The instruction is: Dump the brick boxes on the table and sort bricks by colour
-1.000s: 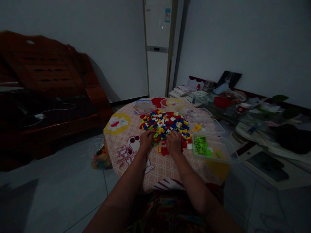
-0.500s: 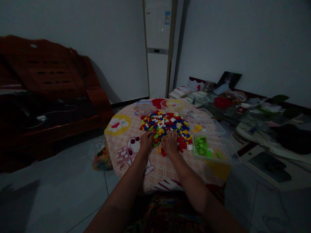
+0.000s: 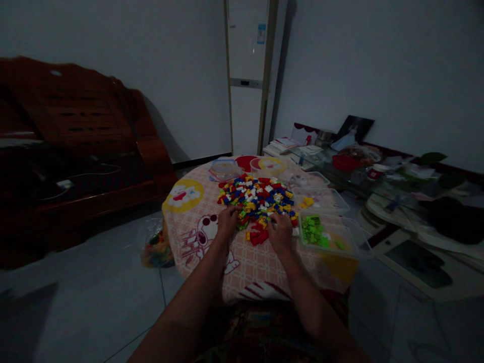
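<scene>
A heap of toy building bricks (image 3: pixel 260 194) in red, blue, yellow, white and green lies on the round table. At its near left edge my left hand (image 3: pixel 227 223) rests with fingers reaching out over the bricks, thumb and forefinger apart. My right hand (image 3: pixel 281 234) is at the near right side of the heap, its fingers pinched on a small green brick (image 3: pixel 270 220). Several red bricks (image 3: pixel 259 235) lie between the two hands. Right of the right hand, a clear plastic box (image 3: pixel 350 250) holds green bricks (image 3: pixel 313 230).
Clear containers (image 3: pixel 336 199) stand along the table's right side, one with yellow bricks (image 3: pixel 306 202); more tubs (image 3: pixel 226 169) are at the back. A patterned cloth (image 3: pixel 257 272) covers the table. Left are a plastic bag (image 3: pixel 157 247) and wooden bench (image 3: pixel 86 121); right, a cluttered glass table (image 3: pixel 359 176).
My right hand has moved right, away from the middle of the heap, with a green brick now at its fingertips. The left hand has stayed at the heap's left edge.
</scene>
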{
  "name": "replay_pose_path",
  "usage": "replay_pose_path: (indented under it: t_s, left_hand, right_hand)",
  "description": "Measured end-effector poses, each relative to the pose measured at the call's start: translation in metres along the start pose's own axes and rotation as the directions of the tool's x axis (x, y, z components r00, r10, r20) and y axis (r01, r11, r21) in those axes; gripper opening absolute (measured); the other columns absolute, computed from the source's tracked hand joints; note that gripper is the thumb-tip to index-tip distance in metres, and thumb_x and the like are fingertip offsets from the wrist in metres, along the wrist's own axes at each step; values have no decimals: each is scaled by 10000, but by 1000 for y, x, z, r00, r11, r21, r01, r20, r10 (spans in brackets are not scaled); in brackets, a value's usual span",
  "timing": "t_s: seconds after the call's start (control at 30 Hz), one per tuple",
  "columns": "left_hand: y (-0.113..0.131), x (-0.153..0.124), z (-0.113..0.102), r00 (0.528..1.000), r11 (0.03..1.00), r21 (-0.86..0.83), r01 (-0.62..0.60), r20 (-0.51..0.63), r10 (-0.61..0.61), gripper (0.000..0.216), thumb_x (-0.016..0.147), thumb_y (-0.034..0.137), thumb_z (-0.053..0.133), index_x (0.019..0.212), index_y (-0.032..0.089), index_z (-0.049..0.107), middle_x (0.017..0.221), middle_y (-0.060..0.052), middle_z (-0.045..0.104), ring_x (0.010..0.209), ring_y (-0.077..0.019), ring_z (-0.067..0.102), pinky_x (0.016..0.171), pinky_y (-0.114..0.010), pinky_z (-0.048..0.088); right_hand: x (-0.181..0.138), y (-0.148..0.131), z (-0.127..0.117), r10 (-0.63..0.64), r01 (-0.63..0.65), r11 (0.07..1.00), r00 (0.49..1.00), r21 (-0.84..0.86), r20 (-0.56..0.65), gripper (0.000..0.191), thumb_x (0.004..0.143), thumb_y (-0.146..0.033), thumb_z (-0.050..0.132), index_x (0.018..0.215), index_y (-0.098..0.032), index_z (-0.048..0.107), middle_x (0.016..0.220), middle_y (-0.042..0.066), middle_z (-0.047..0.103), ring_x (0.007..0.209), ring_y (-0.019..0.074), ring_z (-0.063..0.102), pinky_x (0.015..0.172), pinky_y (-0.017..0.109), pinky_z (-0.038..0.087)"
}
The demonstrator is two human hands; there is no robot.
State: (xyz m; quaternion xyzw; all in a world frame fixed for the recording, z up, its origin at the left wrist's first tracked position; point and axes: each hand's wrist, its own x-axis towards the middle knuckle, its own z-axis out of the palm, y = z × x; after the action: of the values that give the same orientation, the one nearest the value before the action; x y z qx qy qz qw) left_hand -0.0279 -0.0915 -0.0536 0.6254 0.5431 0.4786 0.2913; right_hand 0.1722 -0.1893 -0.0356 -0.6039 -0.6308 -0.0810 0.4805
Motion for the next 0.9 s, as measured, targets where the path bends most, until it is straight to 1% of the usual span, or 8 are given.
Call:
replay_pose_path:
  t_s: [0.13,0.23,0.33,0.4,0.5,0.67,0.77,0.9]
  left_hand:
    - [1,0,0,1000,1000,-5,6,1,-6,274,833,208,582,942,213,833,987,-61,820,928,-246,746,900,-358,571]
    - [3,1,-1,1000,1000,-13,-7,-3,7,264,817,201,592,927,212,832,965,-57,820,911,-243,747,877,-353,574]
    - [3,1,-1,1000,1000,-28,0,-12,0,255,807,191,598,911,211,830,948,-61,819,879,-244,746,834,-350,579]
    - [2,1,-1,1000,1000,-30,1,-15,-1,250,803,190,602,904,216,829,940,-62,818,869,-247,743,828,-354,579]
    - [0,2,0,1000,999,-42,-7,-19,6,247,799,202,602,904,221,825,930,-56,814,879,-242,737,851,-355,575]
    - [-3,2,2,998,988,-152,-14,-62,5,309,832,250,538,970,190,808,891,-60,789,845,-214,717,806,-321,567]
    - [-3,1,3,995,970,-241,27,-91,-50,348,861,298,518,1035,168,790,865,-60,772,777,-195,700,740,-303,558]
    - [-2,2,3,992,961,-272,44,-105,-75,371,869,342,527,1070,155,777,868,-61,764,766,-189,694,726,-297,552]
  right_hand:
    - [4,20,-39,70,-79,994,991,-76,-113,170,883,-186,546,902,-211,713,867,84,743,870,253,633,937,411,480]
    - [8,39,-66,100,-124,981,983,-151,-154,189,892,-217,539,923,-200,724,896,115,750,887,272,633,909,419,479]
    - [9,52,-81,120,-156,966,977,-207,-177,201,884,-219,532,929,-201,727,908,130,756,890,284,635,907,432,483]
    - [9,54,-83,122,-161,963,975,-216,-183,218,885,-206,523,948,-197,731,945,142,761,916,291,638,927,444,483]
    - [5,42,-71,111,-135,975,984,-175,-143,248,922,-195,499,970,-193,743,987,141,762,952,286,639,958,444,478]
    - [-3,3,-30,-27,28,999,997,-18,66,292,965,-162,481,1008,-193,768,1048,118,768,1012,256,647,1004,402,480]
    - [0,-15,-5,-110,110,994,971,12,212,306,975,-146,489,1053,-193,781,1105,117,768,1068,258,641,1057,419,460]
    - [17,-34,22,-131,155,987,923,-37,362,332,994,-176,529,1241,-189,751,1410,140,672,1334,293,536,1193,480,361]
